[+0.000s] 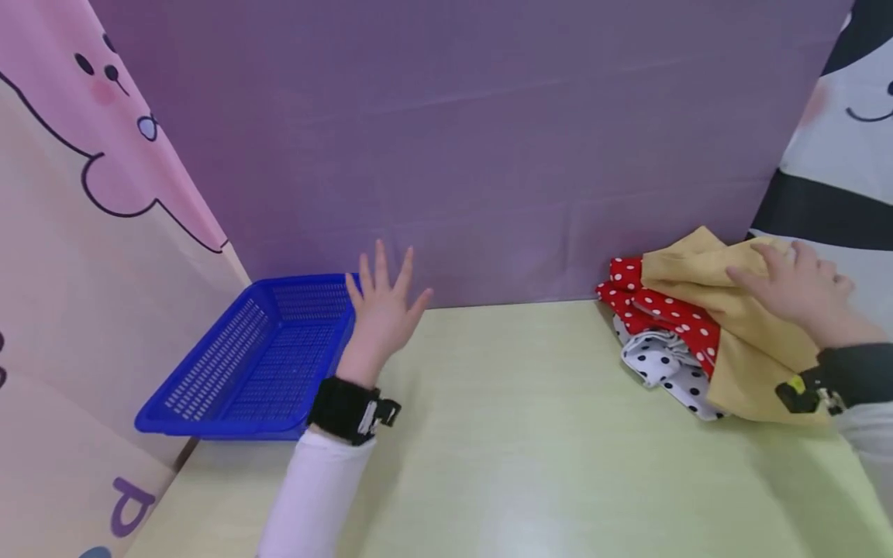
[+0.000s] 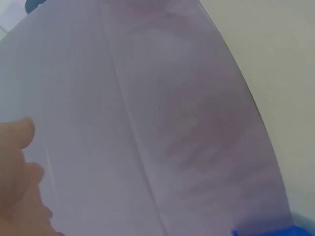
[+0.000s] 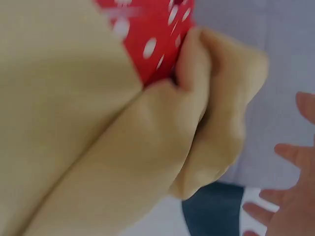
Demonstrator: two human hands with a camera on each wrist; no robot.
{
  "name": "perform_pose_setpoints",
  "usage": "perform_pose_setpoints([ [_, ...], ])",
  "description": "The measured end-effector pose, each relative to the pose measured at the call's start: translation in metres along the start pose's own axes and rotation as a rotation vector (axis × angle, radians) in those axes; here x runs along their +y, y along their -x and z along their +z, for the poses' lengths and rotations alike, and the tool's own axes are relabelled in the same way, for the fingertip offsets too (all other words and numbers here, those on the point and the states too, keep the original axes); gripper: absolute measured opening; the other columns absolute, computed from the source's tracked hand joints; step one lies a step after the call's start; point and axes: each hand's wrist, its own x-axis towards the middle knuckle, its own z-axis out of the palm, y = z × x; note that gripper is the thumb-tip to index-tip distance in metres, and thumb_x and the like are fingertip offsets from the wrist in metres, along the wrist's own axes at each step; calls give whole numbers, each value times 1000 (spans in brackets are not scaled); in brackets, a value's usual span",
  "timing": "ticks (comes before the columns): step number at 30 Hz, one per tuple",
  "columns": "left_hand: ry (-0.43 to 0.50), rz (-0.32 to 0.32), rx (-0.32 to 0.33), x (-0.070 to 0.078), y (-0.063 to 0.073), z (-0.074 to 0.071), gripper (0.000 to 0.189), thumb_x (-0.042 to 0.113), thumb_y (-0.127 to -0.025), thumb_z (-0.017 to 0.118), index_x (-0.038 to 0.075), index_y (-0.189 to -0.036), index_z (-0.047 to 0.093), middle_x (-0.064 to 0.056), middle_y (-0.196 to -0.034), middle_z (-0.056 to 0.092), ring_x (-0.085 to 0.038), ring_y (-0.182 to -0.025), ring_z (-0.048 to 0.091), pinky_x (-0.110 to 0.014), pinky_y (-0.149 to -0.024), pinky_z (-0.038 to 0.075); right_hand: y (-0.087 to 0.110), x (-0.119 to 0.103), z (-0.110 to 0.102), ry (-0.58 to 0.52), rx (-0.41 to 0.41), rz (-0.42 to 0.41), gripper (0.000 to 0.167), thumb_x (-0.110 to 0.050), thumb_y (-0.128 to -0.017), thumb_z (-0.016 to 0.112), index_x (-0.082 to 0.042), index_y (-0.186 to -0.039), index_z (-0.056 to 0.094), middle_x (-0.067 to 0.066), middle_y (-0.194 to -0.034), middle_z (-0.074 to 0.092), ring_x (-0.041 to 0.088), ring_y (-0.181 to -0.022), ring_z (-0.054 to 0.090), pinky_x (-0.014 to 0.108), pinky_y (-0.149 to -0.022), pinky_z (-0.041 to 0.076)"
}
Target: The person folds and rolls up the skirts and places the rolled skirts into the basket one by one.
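On the pale table (image 1: 488,473), your blue basket (image 1: 223,428) sits at the left, its near-left corner seeming to reach past the edge, so a careless leftward nudge could tip it. At the far right, the yellow cloth (image 1: 753,364) lies partly over the red dotted cloth (image 1: 680,322), with the white dotted cloth (image 1: 656,364) poking out under the red one. Because they overlap, a tug on the yellow one may drag the others along. Your right hand (image 1: 798,287) hovers by the yellow cloth, fingers spread, slightly bent and gripping nothing; the right wrist view shows them apart from it, so pinching too soon would likely miss, and pinching too deep could take two layers. Your left hand (image 1: 382,322) holds nothing, fingers splayed straight, just beside the basket; I cannot tell whether they touch, and a sideways sweep could knock it.
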Motion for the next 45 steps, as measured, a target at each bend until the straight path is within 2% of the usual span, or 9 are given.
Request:
perform_pose_setpoints([
  [4, 108, 39, -21, 31, -38, 4, 66, 47, -99, 37, 25, -153, 6, -15, -157, -17, -40, -143, -13, -56, -114, -8, -25, 13, -9, 0, -100, -19, 89, -65, -93, 22, 8, -143, 15, 47, -138, 4, 71, -117, 11, 80, -93, 9],
  [9, 161, 75, -71, 65, -71, 28, 65, 46, -100, 37, 26, -153, 4, -15, -158, -10, -40, -145, -3, -51, -117, 2, -45, 13, -13, 44, -236, -150, 69, -37, -96, 44, 6, -143, 17, 47, -137, 5, 69, -118, 10, 79, -92, 14],
  [15, 143, 100, -179, 99, -87, 64, 65, 48, -100, 34, 27, -153, 2, -14, -159, -3, -38, -145, 5, -47, -117, 11, -53, -9, 4, 134, -248, -216, 56, -26, -88, 59, 3, -133, 41, 40, -136, 17, 67, -116, 15, 81, -88, 17],
  [20, 36, 170, -228, 134, -94, 80, 66, 48, -99, 37, 28, -153, 3, -11, -159, 1, -34, -145, 10, -44, -117, 17, -55, -19, 7, 210, -232, -249, 41, -17, -82, 63, 8, -114, 54, 37, -123, 42, 58, -108, 31, 74, -87, 22],
  [23, -14, 218, -237, 153, -98, 81, 66, 48, -99, 38, 29, -153, 5, -8, -159, 1, -31, -144, 12, -40, -116, 20, -56, -30, 3, 208, -175, -284, 32, -5, -83, 59, 10, -111, 54, 34, -105, 54, 48, -92, 46, 65, -85, 35],
  [28, -30, 244, -232, 174, -106, 78, 65, 49, -98, 39, 31, -153, 8, -4, -159, 6, -26, -144, 16, -37, -115, 25, -53, -58, -5, 138, 136, -495, 18, 15, -74, 52, 6, -90, 56, 22, -81, 56, 36, -73, 51, 50, -69, 44],
  [33, 127, 180, -232, 189, -114, 70, 67, 47, -98, 40, 28, -153, 8, 0, -159, 9, -24, -144, 16, -35, -113, 29, -56, -89, -14, 51, 336, -663, 22, 18, -75, 50, 2, -91, 53, 24, -85, 59, 41, -80, 52, 53, -72, 43],
  [40, 486, 160, -260, 214, -121, 69, 72, 43, -96, 48, 19, -153, 11, -2, -158, 16, -26, -145, 16, -34, -116, 21, -65, -122, -16, -3, 383, -795, 23, 19, -75, 55, 5, -93, 60, 25, -89, 63, 41, -84, 55, 53, -79, 45],
  [45, 715, 145, -164, 221, -127, 73, 76, 32, -93, 57, 19, -153, 13, -3, -153, 33, -22, -139, 31, -31, -113, 26, -62, -145, -26, -36, 388, -854, 19, 19, -77, 55, 4, -87, 61, 22, -85, 62, 38, -82, 53, 50, -77, 44],
])
